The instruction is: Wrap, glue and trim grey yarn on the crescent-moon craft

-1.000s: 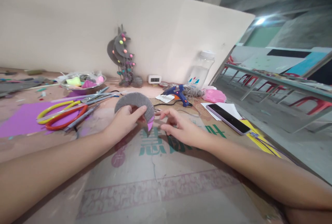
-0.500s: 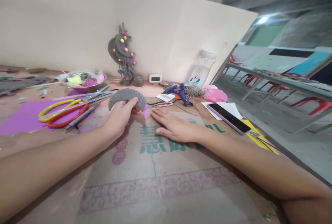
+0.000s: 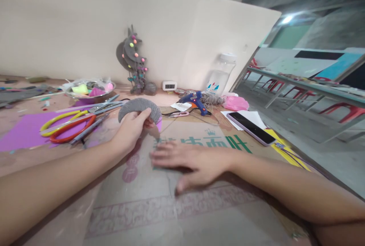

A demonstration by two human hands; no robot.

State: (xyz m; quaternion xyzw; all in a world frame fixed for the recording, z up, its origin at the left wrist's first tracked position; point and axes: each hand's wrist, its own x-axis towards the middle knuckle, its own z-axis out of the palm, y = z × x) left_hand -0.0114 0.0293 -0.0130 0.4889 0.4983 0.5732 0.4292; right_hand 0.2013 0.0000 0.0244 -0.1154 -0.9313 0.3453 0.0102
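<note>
My left hand (image 3: 132, 124) pinches a grey yarn-wrapped crescent (image 3: 139, 106) by its inner edge, thumb on top. A bit of purple (image 3: 159, 124) shows at the crescent's right tip. My right hand (image 3: 189, 162) is flat, fingers stretched to the left and thumb apart, over the printed cardboard sheet (image 3: 137, 208); it holds nothing and is slightly blurred. Beyond it lie small pink-handled snips (image 3: 179, 114) and a blue glue gun (image 3: 196, 100).
Red-and-yellow-handled scissors (image 3: 72, 128) lie on purple felt (image 3: 19, 130) at left, near a metal bowl (image 3: 88, 93). A crescent ornament (image 3: 132, 56), timer (image 3: 169, 85) and bottle (image 3: 219, 76) stand at the back. A phone (image 3: 251, 129) lies at right.
My right hand has come nearer to me and slid a little left over the cardboard, its thumb spread wider. My left hand keeps its grip on the crescent, almost unmoved.
</note>
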